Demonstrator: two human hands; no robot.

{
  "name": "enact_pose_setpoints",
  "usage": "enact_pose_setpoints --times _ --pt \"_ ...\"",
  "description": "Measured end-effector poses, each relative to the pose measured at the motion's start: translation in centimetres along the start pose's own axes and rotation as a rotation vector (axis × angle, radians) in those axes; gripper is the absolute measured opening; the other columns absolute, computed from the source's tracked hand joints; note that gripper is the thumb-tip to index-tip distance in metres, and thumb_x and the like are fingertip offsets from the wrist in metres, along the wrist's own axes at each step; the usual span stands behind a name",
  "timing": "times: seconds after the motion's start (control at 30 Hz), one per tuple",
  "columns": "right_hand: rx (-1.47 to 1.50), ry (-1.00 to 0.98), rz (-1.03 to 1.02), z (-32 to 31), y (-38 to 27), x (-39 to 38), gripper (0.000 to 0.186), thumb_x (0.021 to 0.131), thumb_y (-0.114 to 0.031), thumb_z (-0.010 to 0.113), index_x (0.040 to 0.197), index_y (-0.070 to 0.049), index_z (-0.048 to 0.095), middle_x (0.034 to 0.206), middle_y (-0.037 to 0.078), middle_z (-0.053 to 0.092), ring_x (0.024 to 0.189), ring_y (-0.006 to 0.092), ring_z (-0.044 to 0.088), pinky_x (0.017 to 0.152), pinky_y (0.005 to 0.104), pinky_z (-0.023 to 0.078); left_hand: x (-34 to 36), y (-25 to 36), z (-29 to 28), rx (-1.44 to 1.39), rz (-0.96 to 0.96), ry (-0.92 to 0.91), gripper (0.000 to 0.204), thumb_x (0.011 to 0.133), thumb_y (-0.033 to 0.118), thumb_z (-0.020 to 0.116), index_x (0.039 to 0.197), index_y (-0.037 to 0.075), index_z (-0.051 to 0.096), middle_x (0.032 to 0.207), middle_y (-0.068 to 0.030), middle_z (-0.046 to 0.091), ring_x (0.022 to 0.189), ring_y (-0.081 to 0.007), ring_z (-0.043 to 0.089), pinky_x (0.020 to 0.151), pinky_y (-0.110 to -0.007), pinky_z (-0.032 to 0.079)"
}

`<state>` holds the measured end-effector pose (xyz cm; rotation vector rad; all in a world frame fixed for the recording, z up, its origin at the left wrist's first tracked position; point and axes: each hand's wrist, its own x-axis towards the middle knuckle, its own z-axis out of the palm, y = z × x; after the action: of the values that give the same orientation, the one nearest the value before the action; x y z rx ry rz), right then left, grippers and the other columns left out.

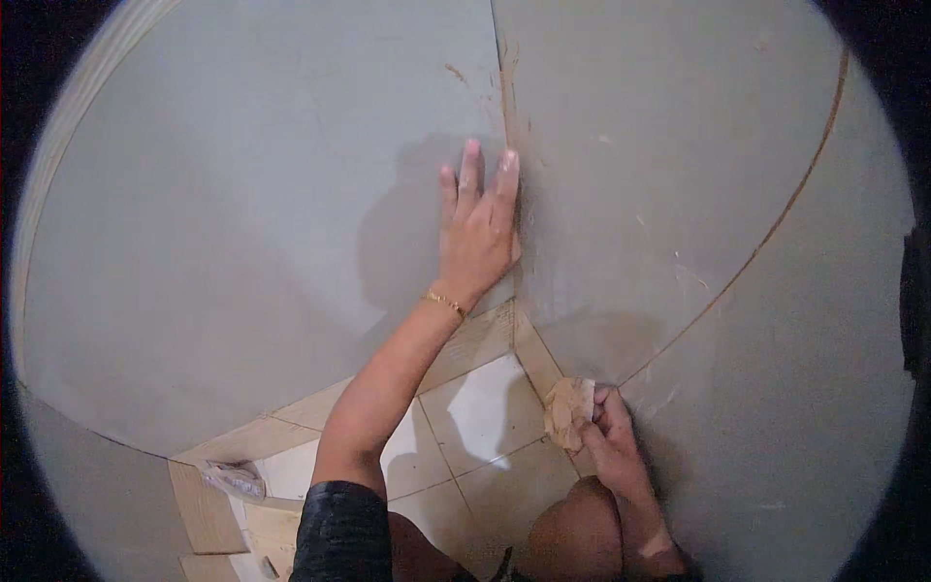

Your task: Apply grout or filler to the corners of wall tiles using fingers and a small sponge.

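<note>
My left hand (pixel 475 223) presses on the grey wall panels (pixel 242 175) at their vertical corner seam (pixel 502 87), fingers stretched out and casting a shadow. Tan smears mark the seam above it. My right hand (pixel 611 436) is lower right, gripping a small flat pale piece (pixel 570 407) coated with tan paste; its exact kind is unclear. This hand is beside the right panel (pixel 698 175), which has a long brown seam (pixel 776 223) curved by the lens.
Below are white floor tiles (pixel 465 407) with beige skirting tiles (pixel 533 344) along both walls. A clear plastic bag (pixel 233 480) lies at the lower left near a pale board (pixel 204 504). My knees (pixel 572 524) are at the bottom edge.
</note>
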<state>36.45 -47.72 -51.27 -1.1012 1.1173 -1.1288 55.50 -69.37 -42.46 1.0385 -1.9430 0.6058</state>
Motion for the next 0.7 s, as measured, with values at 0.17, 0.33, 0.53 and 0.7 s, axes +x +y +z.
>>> enact_pose_setpoints --times 0.17,0.33,0.53,0.7 --pt "-0.062 0.004 -0.003 -0.3 1.5 0.2 0.021 0.086 -0.001 0.053 0.105 -0.005 0.045 0.091 0.003 0.051 0.082 0.0113 0.049 0.073 0.0276 0.044 2.2 -0.8 -1.7 0.099 0.015 0.187 0.086 0.065 0.002 0.057 0.145 0.005 0.025 0.14 -0.0094 0.043 0.141 -0.0384 0.014 0.113 -0.056 0.003" --pt "0.039 -0.005 -0.004 0.3 -0.2 0.3 0.019 0.088 -0.003 0.053 0.104 -0.005 0.045 0.091 0.002 0.051 0.082 0.0107 0.049 0.072 0.0273 0.044 2.3 -1.1 -0.4 0.123 0.066 0.112 0.079 0.07 0.001 0.054 0.144 0.008 0.027 0.139 -0.0079 0.045 0.141 -0.0381 0.017 0.112 -0.058 0.005" --pt "0.016 -0.06 0.077 -0.2 0.7 0.9 0.022 0.087 0.003 0.047 0.108 -0.004 0.045 0.097 0.003 0.054 0.089 0.0104 0.052 0.081 0.0283 0.043 -0.5 -2.7 -0.4 0.082 0.136 -0.015 0.077 0.07 0.0 0.053 0.143 0.008 0.03 0.139 -0.0078 0.045 0.141 -0.0376 0.017 0.111 -0.058 0.006" --pt "0.058 -0.026 0.054 0.5 -0.5 0.8 0.02 0.087 0.004 0.046 0.106 -0.003 0.045 0.096 0.003 0.055 0.089 0.0093 0.052 0.08 0.026 0.043 5.5 -1.8 -2.3 0.189 0.095 0.196 0.078 0.067 0.001 0.055 0.142 0.006 0.033 0.143 -0.0097 0.04 0.141 -0.0368 0.016 0.112 -0.058 0.005"
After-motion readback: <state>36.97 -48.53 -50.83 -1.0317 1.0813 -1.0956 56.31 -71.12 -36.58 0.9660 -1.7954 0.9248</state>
